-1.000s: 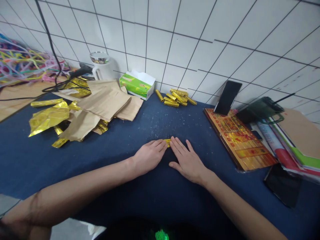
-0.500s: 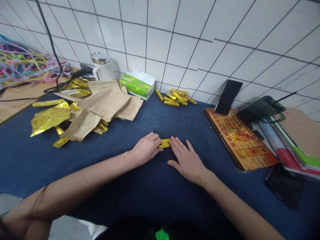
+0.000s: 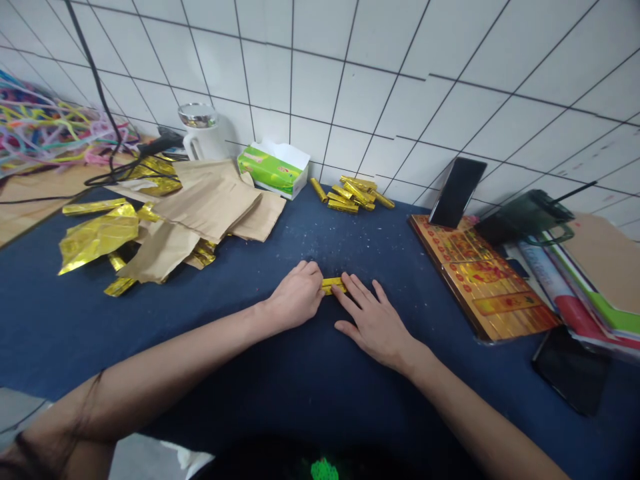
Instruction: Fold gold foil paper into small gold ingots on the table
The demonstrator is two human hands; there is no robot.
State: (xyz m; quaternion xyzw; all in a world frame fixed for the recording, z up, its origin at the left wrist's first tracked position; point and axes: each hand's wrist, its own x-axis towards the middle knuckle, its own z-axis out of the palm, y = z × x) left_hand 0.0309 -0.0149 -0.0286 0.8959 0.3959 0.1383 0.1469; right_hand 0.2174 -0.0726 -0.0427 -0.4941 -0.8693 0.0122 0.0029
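Observation:
A small folded strip of gold foil point(image 3: 333, 285) lies on the dark blue tabletop point(image 3: 300, 380) between my two hands. My left hand point(image 3: 296, 293) is closed on its left end, and the curled fingers hide that end. My right hand point(image 3: 374, 322) lies flat with its fingers stretched out, the fingertips pressing on the right end of the strip. Farther back, near the wall, rests a loose pile of rolled gold foil pieces point(image 3: 357, 193).
To the left are brown paper sheets point(image 3: 215, 200), crumpled gold foil point(image 3: 100, 235), a white mug point(image 3: 203, 141) and a green tissue pack point(image 3: 275, 167). At right sit an orange printed box point(image 3: 480, 273), a propped phone point(image 3: 457, 192), a dark cup point(image 3: 525, 217) and a black flat object point(image 3: 573, 370).
My left fingers have curled in tighter at the strip's left end. My right index finger has shifted slightly down and left on the foil, apart from the other fingers.

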